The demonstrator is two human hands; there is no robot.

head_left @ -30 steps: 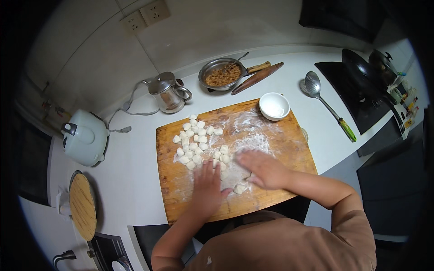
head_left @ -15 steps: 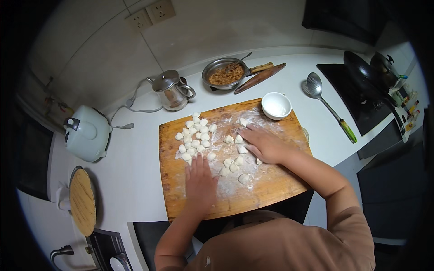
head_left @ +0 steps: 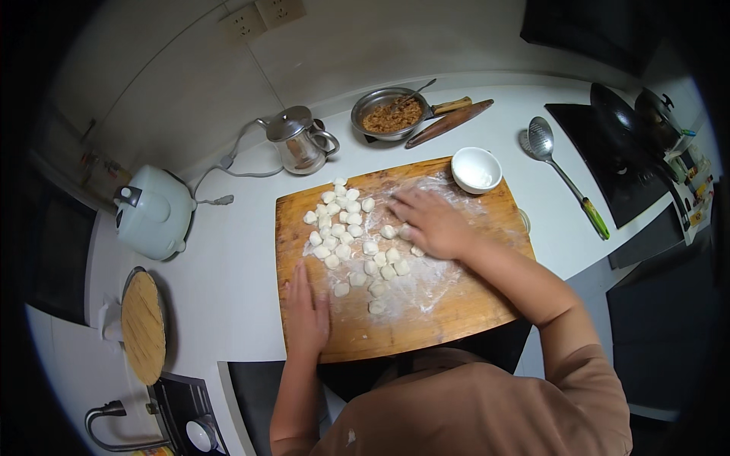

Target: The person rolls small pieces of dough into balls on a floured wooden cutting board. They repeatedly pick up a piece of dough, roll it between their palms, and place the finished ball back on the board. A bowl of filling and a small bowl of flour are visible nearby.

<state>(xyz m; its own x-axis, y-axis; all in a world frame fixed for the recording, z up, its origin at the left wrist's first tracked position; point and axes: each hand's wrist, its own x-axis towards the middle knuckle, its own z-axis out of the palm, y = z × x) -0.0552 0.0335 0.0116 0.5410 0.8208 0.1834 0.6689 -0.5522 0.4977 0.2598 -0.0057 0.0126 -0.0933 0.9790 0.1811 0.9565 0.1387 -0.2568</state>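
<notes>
Small white dough pieces [head_left: 344,216] lie on a floured wooden board [head_left: 464,296], many of them clustered at its upper left. A looser group of dough pieces [head_left: 387,270] sits in the middle. Over the board's centre right, my right hand [head_left: 433,226] lies palm down with fingers stretched out to the left. Dough pieces touch or lie close to its thumb side; what is under the palm is hidden. My left hand [head_left: 307,311] rests flat near the board's left edge, fingers extended, just below the cluster and holding nothing.
A white bowl [head_left: 477,170] with white powder stands on the board's far right corner. Behind are a metal kettle [head_left: 296,142], a pan of brown filling [head_left: 391,115] with a spoon, and a wooden rolling pin [head_left: 449,124]. A slotted ladle [head_left: 566,178] lies right, beside the black stove [head_left: 601,167].
My left hand has slid left toward the board's edge. My right hand has shifted left, and the middle dough pieces now lie closer together and nearer the cluster. The view has shifted slightly.
</notes>
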